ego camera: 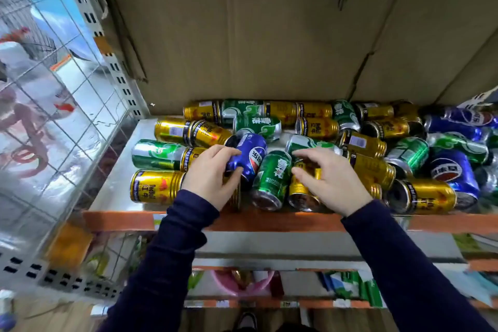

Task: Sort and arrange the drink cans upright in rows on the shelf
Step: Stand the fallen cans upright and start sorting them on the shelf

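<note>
Lying jumbled on the shelf (pixel 269 222), the cans (pixel 362 143) are not yet stood up. A blue can (pixel 250 153) is gripped by the left hand (pixel 207 178), probably for lifting; at its 3 o'clock, the right hand (pixel 334 183) is spread over a gold can (pixel 299 190).

- Cardboard sheet (pixel 269 35) is standing well beyond the left hand (pixel 207 178).
- Wire grid panel (pixel 54 89) is hanging well left of it.
- Pink bowl (pixel 226 284) is sitting below it.
</note>
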Available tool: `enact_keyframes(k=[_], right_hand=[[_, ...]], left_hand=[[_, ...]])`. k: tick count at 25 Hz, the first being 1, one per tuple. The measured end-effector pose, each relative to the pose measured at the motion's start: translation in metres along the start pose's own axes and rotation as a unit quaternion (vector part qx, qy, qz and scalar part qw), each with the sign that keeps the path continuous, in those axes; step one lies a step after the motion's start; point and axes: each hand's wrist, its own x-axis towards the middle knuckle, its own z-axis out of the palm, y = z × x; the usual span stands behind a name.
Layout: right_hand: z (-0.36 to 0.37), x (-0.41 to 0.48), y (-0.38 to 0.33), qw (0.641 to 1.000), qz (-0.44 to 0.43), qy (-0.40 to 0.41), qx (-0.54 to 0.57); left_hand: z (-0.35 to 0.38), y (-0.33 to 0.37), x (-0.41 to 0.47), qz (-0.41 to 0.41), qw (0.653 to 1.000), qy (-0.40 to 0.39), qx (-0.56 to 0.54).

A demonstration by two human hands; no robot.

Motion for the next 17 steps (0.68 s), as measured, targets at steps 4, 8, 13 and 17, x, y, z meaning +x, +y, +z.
enact_keyframes(k=[4,8,13,17], right_hand=[[0.014,0.033,-0.007,0.981,-0.009,-0.143,-0.132],[0.018,0.056,-0.002,0.955,0.006,-0.208,-0.211],[0.020,0.059,-0.006,0.977,0.040,-0.179,-0.110],[0.017,0.054,-0.007,0.989,0.029,-0.147,-0.019]], left_hand=[[0.002,-0.008,0.007,-0.020,1.000,-0.021,0.002],[0.006,-0.012,0.005,-0.041,0.999,0.000,-0.003],[0.010,-0.012,0.002,-0.053,0.999,0.008,-0.007],[0.009,-0.011,0.004,-0.054,0.998,0.022,-0.029]])
